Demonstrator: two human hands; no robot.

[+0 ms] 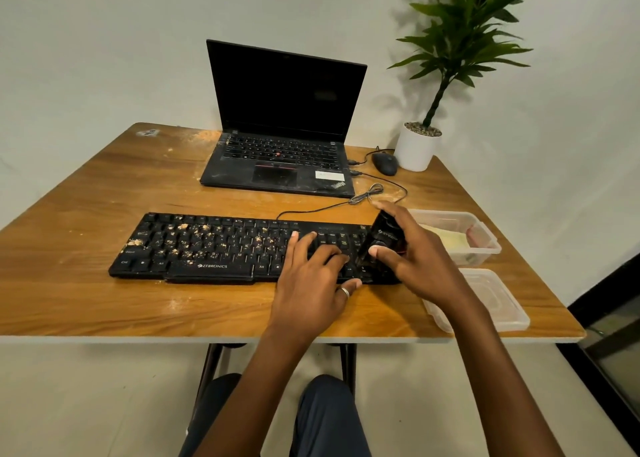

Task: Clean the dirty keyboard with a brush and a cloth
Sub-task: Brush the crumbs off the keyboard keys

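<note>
A black keyboard [207, 245] lies across the wooden table [86, 301], its left and middle keys strewn with tan crumbs. My left hand [311, 280] rests flat on the keys right of the middle, fingers spread. My right hand [412, 259] grips a black brush-like tool [382, 237] that stands over the keyboard's right end. Its lower tip is hidden behind my fingers. A yellowish cloth [446, 240] lies in a clear plastic box [485, 249] to the right.
An open black laptop [280, 159] stands behind the keyboard, with a black mouse [385, 164] and a white plant pot [415, 148] at the back right. The keyboard cable [367, 195] loops between them. A clear lid [498, 301] lies near the front right corner.
</note>
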